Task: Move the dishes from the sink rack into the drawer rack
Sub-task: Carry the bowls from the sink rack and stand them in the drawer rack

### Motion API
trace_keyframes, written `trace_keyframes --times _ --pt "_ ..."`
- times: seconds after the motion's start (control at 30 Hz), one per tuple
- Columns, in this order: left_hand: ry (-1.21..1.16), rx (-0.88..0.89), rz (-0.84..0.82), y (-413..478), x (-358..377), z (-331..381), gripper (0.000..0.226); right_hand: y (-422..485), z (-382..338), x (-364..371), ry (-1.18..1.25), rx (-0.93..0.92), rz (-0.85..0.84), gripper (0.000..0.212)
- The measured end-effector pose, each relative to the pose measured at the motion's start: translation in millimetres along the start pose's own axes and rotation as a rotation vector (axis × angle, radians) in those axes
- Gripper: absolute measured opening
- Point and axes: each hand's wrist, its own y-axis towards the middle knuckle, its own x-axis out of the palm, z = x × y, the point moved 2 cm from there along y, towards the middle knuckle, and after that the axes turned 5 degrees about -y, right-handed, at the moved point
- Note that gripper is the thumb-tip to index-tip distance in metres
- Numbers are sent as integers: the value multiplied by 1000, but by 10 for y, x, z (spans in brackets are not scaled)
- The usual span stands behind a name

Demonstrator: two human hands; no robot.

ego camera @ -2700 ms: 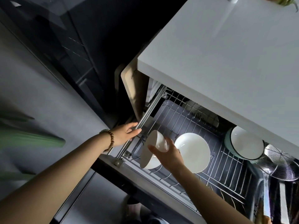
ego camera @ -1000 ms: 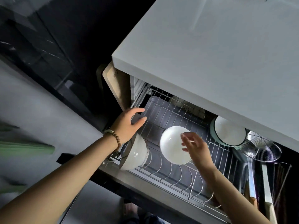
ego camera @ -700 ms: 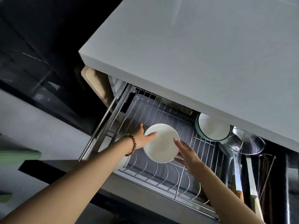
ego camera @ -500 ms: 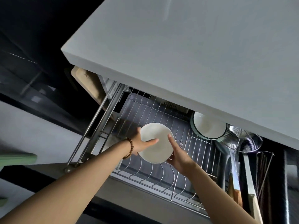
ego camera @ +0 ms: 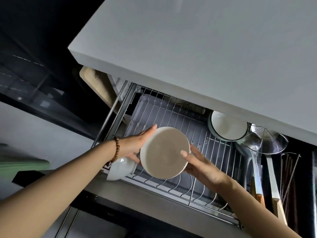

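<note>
A white bowl [ego camera: 164, 152] is held tilted above the wire drawer rack [ego camera: 202, 191], its inside facing me. My left hand [ego camera: 137, 145] grips its left rim with fingers behind and thumb below. My right hand [ego camera: 199, 162] holds the right rim, thumb on the inside face. A second white bowl [ego camera: 120, 169] sits on its side in the rack's front left corner, partly under my left wrist. A green-rimmed white bowl [ego camera: 226, 125] stands at the rack's back right.
The white countertop [ego camera: 205, 57] overhangs the back of the drawer. A wire skimmer [ego camera: 267, 140] and wooden-handled utensils [ego camera: 276, 200] lie in the right compartment. A wooden cutting board [ego camera: 97, 88] stands left of the drawer rail.
My left hand left the drawer rail and took the bowl's left rim. Both hands lifted and tilted the bowl off the rack toward me. The view shifted.
</note>
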Motion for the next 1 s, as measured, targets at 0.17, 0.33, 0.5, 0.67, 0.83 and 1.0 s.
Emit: trace_keyframes --times 0.17,0.33,0.5,0.67,0.83,1.0 --pt "278 171 144 -101 -244 -185 46 -48 -22 138 -131 64 128 78" --pt "286 87 168 -144 -457 -480 65 5 -41 320 -236 96 243 63" --pt "7 -103 169 -181 -560 -650 98 146 15 497 -388 116 291 94" --pt "-137 -124 106 -212 -564 -626 101 275 32 717 -451 156 317 104" --pt "-175 -129 98 -212 -576 -624 82 358 37 906 -483 211 337 96" --pt "-206 -144 85 -186 -606 -638 83 454 14 996 -561 243 339 82"
